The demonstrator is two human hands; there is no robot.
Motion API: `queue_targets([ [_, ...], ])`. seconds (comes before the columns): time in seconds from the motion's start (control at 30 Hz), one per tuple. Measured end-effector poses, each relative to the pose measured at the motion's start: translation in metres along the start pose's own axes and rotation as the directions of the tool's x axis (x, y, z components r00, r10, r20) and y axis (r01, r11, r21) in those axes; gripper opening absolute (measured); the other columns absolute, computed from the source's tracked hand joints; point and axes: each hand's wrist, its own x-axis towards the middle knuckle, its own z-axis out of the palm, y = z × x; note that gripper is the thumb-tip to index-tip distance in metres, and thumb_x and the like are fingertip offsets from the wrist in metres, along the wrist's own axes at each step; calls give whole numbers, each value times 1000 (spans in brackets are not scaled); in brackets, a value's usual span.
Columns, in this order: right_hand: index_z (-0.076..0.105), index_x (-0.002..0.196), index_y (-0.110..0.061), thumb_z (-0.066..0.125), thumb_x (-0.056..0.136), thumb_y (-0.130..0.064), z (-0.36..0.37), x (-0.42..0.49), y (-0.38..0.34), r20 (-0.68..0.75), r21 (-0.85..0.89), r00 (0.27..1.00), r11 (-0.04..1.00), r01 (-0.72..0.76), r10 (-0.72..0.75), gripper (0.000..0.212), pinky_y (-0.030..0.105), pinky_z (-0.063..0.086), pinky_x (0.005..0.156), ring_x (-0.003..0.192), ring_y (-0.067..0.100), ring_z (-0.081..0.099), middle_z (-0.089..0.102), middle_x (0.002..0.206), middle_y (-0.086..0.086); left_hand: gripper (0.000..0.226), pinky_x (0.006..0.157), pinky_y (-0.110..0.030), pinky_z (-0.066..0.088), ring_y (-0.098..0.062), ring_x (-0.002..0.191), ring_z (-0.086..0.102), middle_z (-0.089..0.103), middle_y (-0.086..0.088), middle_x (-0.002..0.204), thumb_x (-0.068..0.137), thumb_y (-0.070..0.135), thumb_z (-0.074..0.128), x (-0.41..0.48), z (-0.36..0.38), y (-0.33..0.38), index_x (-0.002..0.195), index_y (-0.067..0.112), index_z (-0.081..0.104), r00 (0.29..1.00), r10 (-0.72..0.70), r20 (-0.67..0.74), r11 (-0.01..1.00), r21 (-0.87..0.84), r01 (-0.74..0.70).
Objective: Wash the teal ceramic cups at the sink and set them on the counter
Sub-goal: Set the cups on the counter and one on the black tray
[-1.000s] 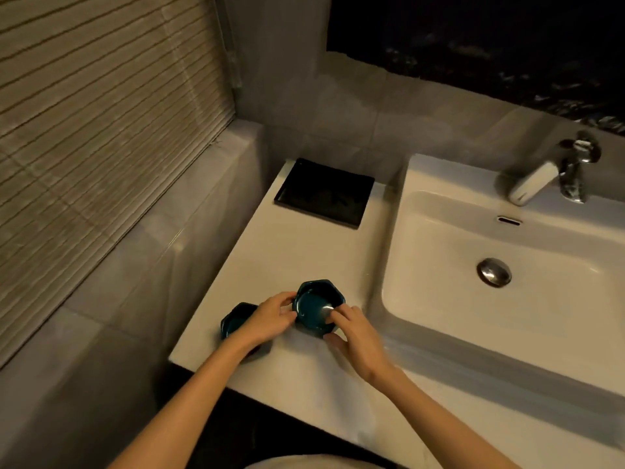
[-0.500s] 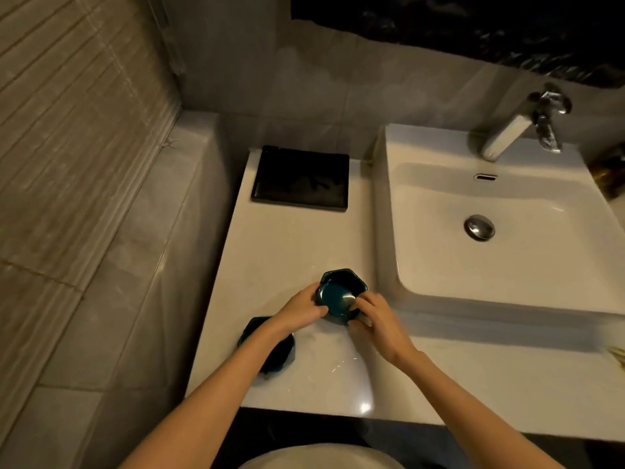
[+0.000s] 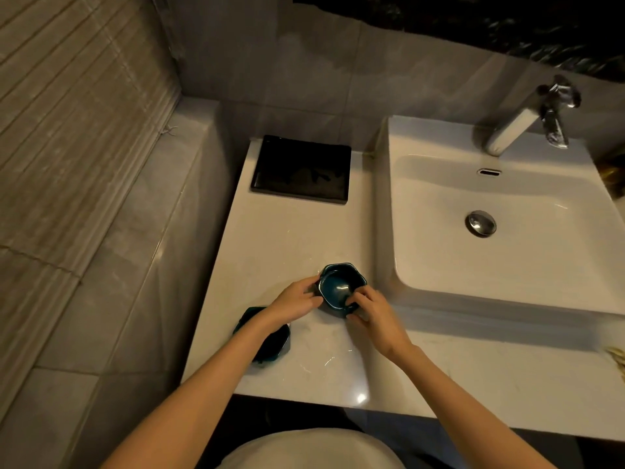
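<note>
A teal six-sided ceramic cup [image 3: 338,287] is on the white counter [image 3: 294,242], just left of the sink [image 3: 507,265], mouth up. My left hand [image 3: 296,302] grips its left wall and my right hand [image 3: 373,316] grips its front right rim, fingers partly inside. A second teal cup [image 3: 270,343] stands on the counter near the left front edge, mostly hidden under my left forearm.
A black rectangular tray [image 3: 301,169] lies at the back of the counter. The chrome faucet [image 3: 527,120] rises behind the basin, whose drain plug [image 3: 480,223] is in the middle. A tiled ledge and slatted blind are at left. The counter's front edge runs close to my body.
The view has swung right and down, bringing more of the sink into view. Both hands keep hold of the same cup at about the same spot on the counter.
</note>
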Motion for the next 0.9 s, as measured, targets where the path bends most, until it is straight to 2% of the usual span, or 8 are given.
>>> queue_targets([
  [0.1, 57, 116, -22, 66, 85, -28, -7, -1, -13, -41, -22, 999, 1000, -10, 9, 33, 26, 49, 73, 104, 12, 49, 48, 123, -6, 50, 100, -20, 37, -9, 124, 47, 41, 9, 143, 94, 15, 52, -18, -15, -9, 142, 23, 39, 994, 52, -96, 997, 56, -47],
  [0.2, 55, 118, -24, 58, 91, -35, -12, 3, -40, -65, 21, 998, 1000, 1, 1, 29, 31, 51, 68, 94, 12, 55, 53, 109, -8, 45, 98, -23, 40, -7, 117, 51, 47, 11, 138, 94, 20, 53, -42, -37, -29, 138, 27, 44, 972, 99, -214, 987, 149, -67],
  [0.27, 53, 119, -24, 53, 93, -41, -12, 8, -63, 12, 55, 1000, 998, -28, 27, 31, 33, 50, 67, 86, 13, 58, 58, 95, -8, 45, 99, -27, 43, -7, 114, 51, 50, 11, 134, 93, 22, 55, -58, -51, -43, 136, 27, 45, 950, 111, -293, 976, 213, -48],
  [0.37, 47, 124, -26, 47, 93, -49, -1, 17, -93, 189, 41, 977, 994, -105, 96, 38, 30, 47, 67, 85, 16, 62, 66, 88, -8, 44, 95, -32, 46, -12, 109, 51, 52, 8, 127, 92, 26, 57, -76, -65, -66, 135, 26, 47, 905, 100, -413, 966, 258, 12],
  [0.5, 38, 132, -24, 41, 93, -57, 28, 23, -117, 311, -62, 937, 987, -149, 161, 51, 36, 51, 73, 91, 24, 64, 71, 93, 2, 51, 94, -34, 47, -19, 107, 56, 52, -2, 125, 89, 33, 60, -86, -71, -94, 137, 28, 45, 905, -66, -421, 969, 188, 158],
  [0.6, 34, 135, -19, 41, 95, -51, 43, 31, -126, 313, -178, 930, 974, -139, 190, 51, 35, 47, 69, 94, 29, 64, 68, 101, 9, 50, 96, -30, 44, -17, 111, 55, 57, -4, 122, 89, 27, 61, -90, -65, -106, 136, 28, 46, 917, -144, -371, 978, 89, 189],
  [0.77, 38, 128, -13, 36, 99, -26, 52, 40, -132, 348, -342, 922, 939, -42, 168, 33, 35, 38, 61, 88, 37, 61, 63, 104, 18, 47, 100, -28, 43, -4, 108, 51, 58, 2, 123, 91, 7, 56, -93, -60, -109, 136, 19, 48, 942, -137, -305, 988, -113, 107],
  [0.9, 40, 120, -6, 36, 97, -18, 51, 41, -132, 400, -325, 909, 946, 20, 118, 26, 37, 35, 58, 83, 38, 59, 63, 99, 22, 48, 101, -33, 45, -5, 106, 52, 59, -1, 122, 89, 6, 58, -93, -60, -106, 135, 19, 50, 928, -187, -322, 972, -195, 128],
])
